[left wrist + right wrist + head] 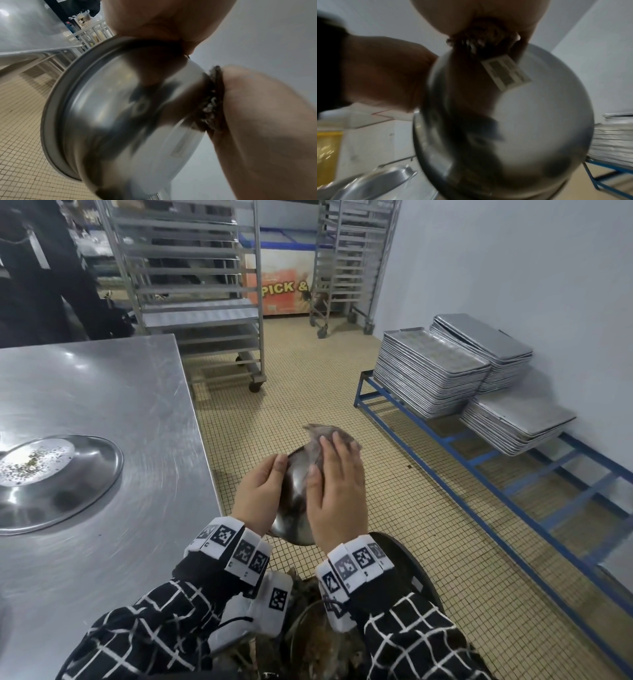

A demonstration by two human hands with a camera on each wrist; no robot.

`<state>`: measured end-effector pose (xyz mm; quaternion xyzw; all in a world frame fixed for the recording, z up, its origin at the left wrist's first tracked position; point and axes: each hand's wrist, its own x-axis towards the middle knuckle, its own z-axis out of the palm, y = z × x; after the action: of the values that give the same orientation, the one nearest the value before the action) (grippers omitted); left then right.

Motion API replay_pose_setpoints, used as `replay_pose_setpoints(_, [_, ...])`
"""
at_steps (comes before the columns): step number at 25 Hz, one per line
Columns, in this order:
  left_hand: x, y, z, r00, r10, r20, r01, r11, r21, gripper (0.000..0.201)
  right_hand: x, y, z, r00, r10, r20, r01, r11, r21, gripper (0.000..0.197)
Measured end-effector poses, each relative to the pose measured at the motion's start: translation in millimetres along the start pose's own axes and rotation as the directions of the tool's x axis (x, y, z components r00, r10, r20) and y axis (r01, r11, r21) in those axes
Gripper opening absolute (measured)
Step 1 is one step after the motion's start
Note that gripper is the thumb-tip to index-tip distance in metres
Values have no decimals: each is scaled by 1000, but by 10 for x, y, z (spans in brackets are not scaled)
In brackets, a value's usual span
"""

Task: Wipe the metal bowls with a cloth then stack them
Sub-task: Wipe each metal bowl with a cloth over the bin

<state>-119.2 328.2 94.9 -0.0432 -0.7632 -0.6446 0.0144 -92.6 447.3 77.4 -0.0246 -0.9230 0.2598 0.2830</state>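
We see the steel bench (102,412) filling the left of the head view, with a wide shallow metal dish (54,481) lying on it, flecked with crumbs. To the right, stacks of baking trays (431,371) sit on a blue floor rack (513,460); wheeled tray racks (191,285) stand behind. Beyond the bench edge, over the tiled floor (308,378), we hold the metal bowl (294,498) in the air between both hands, tipped on its side with its rounded outside toward us. The left hand (260,491) grips the bowl's rim, fingers curled over the edge. The right hand (337,491) lies with fingers straight over the grey cloth (322,440), pressing it flat against the bowl's outer wall; the cloth's far edge pokes out past the fingertips. A paper label (506,73) sticks to the bowl's outside, just beside the cloth
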Motion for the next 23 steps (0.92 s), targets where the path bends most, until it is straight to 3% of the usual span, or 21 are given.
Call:
replay_pose_setpoints(2, [19, -31, -36, 1000, -14, -1, 14, 1000, -27, 32, 76, 86, -30, 972, 227, -61, -205, 945, 254, 48])
replay_pose_setpoints(3, [23, -53, -58, 1000, -26, -2, 26, 999, -43, 33, 86, 135, -62, 921, 389, -37, -333, 832, 443, 41])
replay_pose_setpoints(5, [30, -97, -91, 999, -48, -16, 47, 996, -79, 34, 36, 313, -70, 778, 608, 157, -530, 502, 683, 31])
replay_pose_setpoints(7, [34, -151, -113, 997, -65, -39, 61, 993, -102, 32, -88, 505, -12, 689, 648, 324, -626, 308, 717, 33])
replay_pose_setpoints(9, [51, -239, -132, 997, -70, -42, 66, 994, -87, 30, -183, 615, 34, 655, 665, 360, -650, 252, 717, 32])
replay_pose_setpoints(11, [58, -319, -159, 997, -75, -15, 75, 996, -40, 26, -167, 625, -29, 672, 669, 317, -658, 345, 669, 35])
replay_pose_setpoints(13, [47, -349, -188, 998, -47, 32, 47, 999, 5, 19, -58, 601, -207, 744, 609, 275, -639, 528, 559, 38])
replay_pose_setpoints(16, [9, -288, -193, 985, -2, 174, -8, 998, 55, 20, 136, 563, -444, 869, 354, 344, -478, 779, 406, 34])
replay_pose_setpoints(18, [-2, -250, -164, 960, 0, 279, -39, 990, 135, 20, 225, 518, -451, 895, 169, 413, -307, 906, 293, 29])
replay_pose_setpoints(20, [-6, -216, -130, 953, -8, 302, -53, 980, 193, 22, 270, 437, -421, 923, 5, 385, -97, 971, 219, 29])
replay_pose_setpoints(23, [9, -201, -110, 982, -27, 188, -5, 985, 170, 25, 241, 278, -371, 981, -101, 168, 73, 984, 162, 28])
